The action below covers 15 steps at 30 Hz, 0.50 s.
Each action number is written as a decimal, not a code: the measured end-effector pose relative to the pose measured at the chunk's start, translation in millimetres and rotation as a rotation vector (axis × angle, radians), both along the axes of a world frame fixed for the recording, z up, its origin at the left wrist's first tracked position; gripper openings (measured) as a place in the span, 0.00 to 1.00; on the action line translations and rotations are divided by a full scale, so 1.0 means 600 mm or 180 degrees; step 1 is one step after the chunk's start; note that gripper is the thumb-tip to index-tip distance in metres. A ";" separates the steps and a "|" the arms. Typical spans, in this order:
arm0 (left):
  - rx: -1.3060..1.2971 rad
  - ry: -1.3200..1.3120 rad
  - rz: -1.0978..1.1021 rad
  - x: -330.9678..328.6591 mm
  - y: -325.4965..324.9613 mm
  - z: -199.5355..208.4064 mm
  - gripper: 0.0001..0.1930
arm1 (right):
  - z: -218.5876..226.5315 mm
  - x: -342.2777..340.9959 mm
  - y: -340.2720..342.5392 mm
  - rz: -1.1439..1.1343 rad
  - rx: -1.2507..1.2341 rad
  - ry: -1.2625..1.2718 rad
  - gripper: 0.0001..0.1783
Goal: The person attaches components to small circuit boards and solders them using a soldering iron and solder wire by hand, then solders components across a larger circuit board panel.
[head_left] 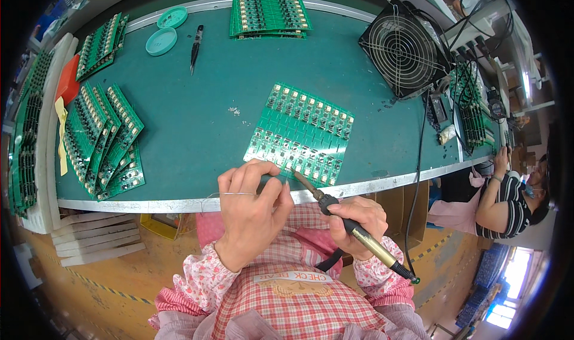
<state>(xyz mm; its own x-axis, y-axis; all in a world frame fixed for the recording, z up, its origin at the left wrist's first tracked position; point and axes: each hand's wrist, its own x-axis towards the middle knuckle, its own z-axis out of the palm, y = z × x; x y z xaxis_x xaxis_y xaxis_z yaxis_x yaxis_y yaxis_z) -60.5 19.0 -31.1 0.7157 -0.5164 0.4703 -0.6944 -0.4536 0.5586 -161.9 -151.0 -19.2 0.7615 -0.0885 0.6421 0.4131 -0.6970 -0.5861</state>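
Observation:
A green circuit board panel (302, 136), with rows of small parts along its upper and lower sides, lies slightly turned near the table's front edge. My right hand (359, 223) grips a soldering iron (373, 244) with a black and gold handle. Its tip meets the lower rows of the panel, though actual contact is too small to tell. Left of it, my left hand (254, 205) is closed, fingertips at the panel's lower left edge. A thin solder wire (230, 193) runs through this hand; its working end is hidden by the fingers.
Board stacks stand at the back (269, 11) and left (101, 139). Tweezers (196, 48) lie beside two small green dishes (161, 41). A black fan (403, 50) occupies the back right. The iron's cable (417, 202) hangs over the front edge. A co-worker (505, 202) sits at right.

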 end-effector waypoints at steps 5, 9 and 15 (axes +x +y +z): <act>0.0048 0.0020 -0.0022 0.001 -0.001 0.001 0.07 | 0.016 0.003 -0.004 0.0159 -0.0605 0.0069 0.17; 0.0051 0.0022 -0.0088 0.001 0.001 0.000 0.07 | 0.001 -0.001 -0.005 0.0151 -0.1197 -0.0096 0.17; 0.0040 0.0039 -0.0154 0.002 0.002 0.003 0.07 | 0.008 -0.002 -0.010 0.0101 -0.0892 0.0145 0.17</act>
